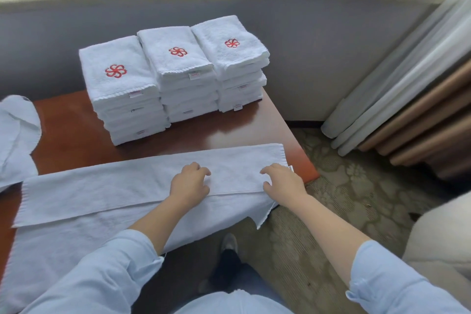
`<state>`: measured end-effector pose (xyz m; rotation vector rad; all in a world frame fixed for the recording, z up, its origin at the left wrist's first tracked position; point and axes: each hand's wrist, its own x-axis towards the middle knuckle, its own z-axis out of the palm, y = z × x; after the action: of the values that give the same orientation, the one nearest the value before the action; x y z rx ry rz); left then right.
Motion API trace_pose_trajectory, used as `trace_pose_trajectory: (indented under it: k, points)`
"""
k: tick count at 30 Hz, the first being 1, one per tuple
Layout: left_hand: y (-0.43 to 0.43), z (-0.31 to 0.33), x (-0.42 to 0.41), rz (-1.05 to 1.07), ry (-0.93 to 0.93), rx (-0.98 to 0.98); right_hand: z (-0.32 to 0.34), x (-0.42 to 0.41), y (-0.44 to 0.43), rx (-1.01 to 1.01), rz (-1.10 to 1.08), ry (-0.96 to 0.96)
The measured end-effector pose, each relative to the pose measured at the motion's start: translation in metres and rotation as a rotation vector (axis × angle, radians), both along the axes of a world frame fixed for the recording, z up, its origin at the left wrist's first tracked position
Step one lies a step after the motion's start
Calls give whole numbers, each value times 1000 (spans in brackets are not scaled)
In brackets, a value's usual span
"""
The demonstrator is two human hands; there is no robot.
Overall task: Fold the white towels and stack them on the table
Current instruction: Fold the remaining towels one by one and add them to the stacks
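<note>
Left hand [190, 183] and right hand [281, 181], fingers curled, on white towel [102, 194].

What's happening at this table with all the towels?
A person is folding a long white terry towel laid across the near edge of the reddish-brown table. The left hand and right hand rest on its right half, fingers curled. Three stacks of folded white towels with red emblems stand behind; a crumpled white towel lies at left.

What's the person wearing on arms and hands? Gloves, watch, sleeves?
Left hand and right hand are bare: no gloves, rings or watch show. Left sleeve and right sleeve are light blue and loose, ending near the elbows; forearms uncovered.
</note>
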<state>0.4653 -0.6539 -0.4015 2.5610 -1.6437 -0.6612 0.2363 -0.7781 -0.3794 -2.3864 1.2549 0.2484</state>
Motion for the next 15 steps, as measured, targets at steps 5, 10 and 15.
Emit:
trace_pose_trajectory:
  k: [5,10,15]
  points:
    - [-11,-10,4,-67,-27,92,-14,25,3,208,74,-37]
    - [-19,-32,6,-68,2,266,-36,39,-4,216,135,189]
    - [-52,-34,21,-32,32,288,-36,57,-45,204,126,174]
